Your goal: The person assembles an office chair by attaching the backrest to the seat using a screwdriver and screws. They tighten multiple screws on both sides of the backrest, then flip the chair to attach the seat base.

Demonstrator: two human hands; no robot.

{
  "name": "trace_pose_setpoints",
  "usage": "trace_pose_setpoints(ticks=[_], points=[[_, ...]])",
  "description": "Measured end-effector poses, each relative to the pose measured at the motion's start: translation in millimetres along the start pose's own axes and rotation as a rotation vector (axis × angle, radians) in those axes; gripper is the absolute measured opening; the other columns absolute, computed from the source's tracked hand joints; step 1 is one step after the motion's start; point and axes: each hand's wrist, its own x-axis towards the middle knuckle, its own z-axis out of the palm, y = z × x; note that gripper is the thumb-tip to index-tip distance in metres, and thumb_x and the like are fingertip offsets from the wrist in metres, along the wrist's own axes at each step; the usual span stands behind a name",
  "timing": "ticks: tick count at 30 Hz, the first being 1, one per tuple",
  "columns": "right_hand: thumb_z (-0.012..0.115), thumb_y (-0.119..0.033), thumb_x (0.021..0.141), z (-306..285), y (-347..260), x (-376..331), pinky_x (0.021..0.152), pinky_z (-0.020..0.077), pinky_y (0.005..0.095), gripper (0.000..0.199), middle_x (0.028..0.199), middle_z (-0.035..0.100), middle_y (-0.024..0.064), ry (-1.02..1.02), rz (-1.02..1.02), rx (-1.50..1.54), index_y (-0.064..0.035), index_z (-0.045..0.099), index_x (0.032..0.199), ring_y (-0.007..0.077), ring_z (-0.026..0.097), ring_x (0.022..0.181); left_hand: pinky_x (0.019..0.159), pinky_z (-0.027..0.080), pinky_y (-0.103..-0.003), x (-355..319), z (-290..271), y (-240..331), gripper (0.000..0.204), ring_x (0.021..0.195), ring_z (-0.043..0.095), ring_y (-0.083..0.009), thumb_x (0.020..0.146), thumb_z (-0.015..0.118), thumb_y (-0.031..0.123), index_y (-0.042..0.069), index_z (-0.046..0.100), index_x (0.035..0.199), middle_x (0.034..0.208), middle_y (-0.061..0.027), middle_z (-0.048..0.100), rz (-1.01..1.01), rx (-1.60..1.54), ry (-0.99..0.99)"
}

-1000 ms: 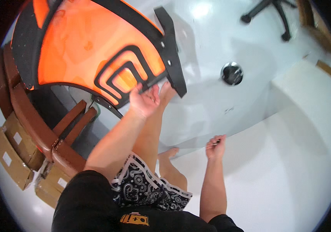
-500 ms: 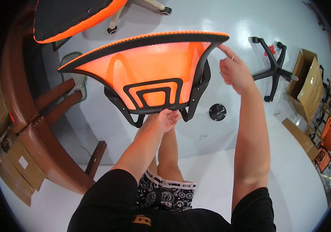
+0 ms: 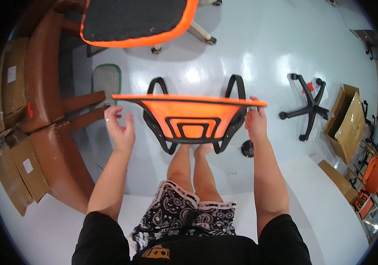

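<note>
**Orange mesh backrest held level between both hands**

At far left, flattened cardboard boxes [image 3: 10, 172] are lying beside a brown wooden bench [image 3: 50, 128]. The left hand [image 3: 119, 128] is sitting at the left tip of the orange mesh chair backrest [image 3: 193, 115], fingers loosely curled and partly open; whether they are actually touching the edge cannot be told. The backrest is hanging roughly level in front of the person, above the bare legs, its black frame arms pointing away. The right hand [image 3: 256, 121] is gripping the backrest's right end, fingers closed around the rim. Above, an orange-edged black seat cushion [image 3: 136, 20] is resting on its base. Further right, a black star base [image 3: 307, 104] is lying on the floor, near an open cardboard carton [image 3: 350, 117].
</note>
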Motion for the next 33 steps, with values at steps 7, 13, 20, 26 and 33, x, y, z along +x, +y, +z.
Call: trace_pose_setpoints(ticks=[7, 13, 20, 26, 33], points=[[0.044, -0.027, 0.093, -47.0, 19.7, -44.1, 0.037, 0.022, 0.0194, 0.033, 0.059, 0.035, -0.0071, 0.047, 0.115, 0.154, -0.0202, 0.046, 0.125, 0.0032, 0.028, 0.044, 0.074, 0.048, -0.04, 7.2, 32.4, 132.4, 0.05, 0.091, 0.06, -0.0281, 0.068, 0.07, 0.025, 0.007, 0.052, 0.112, 0.099, -0.0105, 0.062, 0.578, 0.397, -1.014], [0.05, -0.025, 0.088, -92.9, 81.3, -79.4, 0.037, 0.0257, 0.0246, 0.006, 0.053, 0.034, -0.0044, 0.19, 0.295, 0.285, -0.0201, 0.049, 0.085, 0.0091, 0.031, 0.041, 0.056, 0.049, -0.038, -7.3, 35.1, 162.6, 0.043, 0.069, 0.063, -0.0277, 0.077, 0.06, 0.021, 0.015, 0.051, 0.119, 0.079, -0.0084, 0.065, 0.347, 0.559, -1.208], [0.051, -0.02, 0.085, -153.4, 192.7, -164.6, 0.036, 0.0266, 0.0267, 0.019, 0.054, 0.036, -0.0018, 0.266, 0.565, 0.106, -0.0122, 0.057, 0.101, 0.0111, 0.034, 0.041, 0.058, 0.049, -0.042, -27.3, 60.3, 187.1, 0.036, 0.07, 0.063, -0.0296, 0.079, 0.058, 0.021, 0.013, 0.055, 0.113, 0.08, -0.0113, 0.065, 0.503, 0.445, -1.508], [0.05, -0.027, 0.087, -158.9, 175.8, -224.8, 0.034, 0.0254, 0.0269, 0.018, 0.052, 0.034, -0.0019, 0.202, 0.554, -0.023, -0.0137, 0.058, 0.096, 0.0118, 0.031, 0.038, 0.058, 0.048, -0.044, -17.6, 1.0, 262.0, 0.032, 0.066, 0.062, -0.0312, 0.077, 0.058, 0.019, 0.011, 0.057, 0.107, 0.075, -0.013, 0.063, 0.581, 0.197, -1.347], [0.059, -0.026, 0.081, -151.2, 99.1, -244.7, 0.035, 0.0257, 0.0277, 0.017, 0.049, 0.033, -0.0001, 0.395, 0.516, 0.342, -0.0089, 0.056, 0.081, 0.0136, 0.033, 0.039, 0.055, 0.049, -0.041, 11.6, -198.5, 424.7, 0.028, 0.065, 0.061, -0.0327, 0.08, 0.058, 0.022, 0.007, 0.058, 0.105, 0.072, -0.0172, 0.061, 0.661, -0.208, -0.926]])
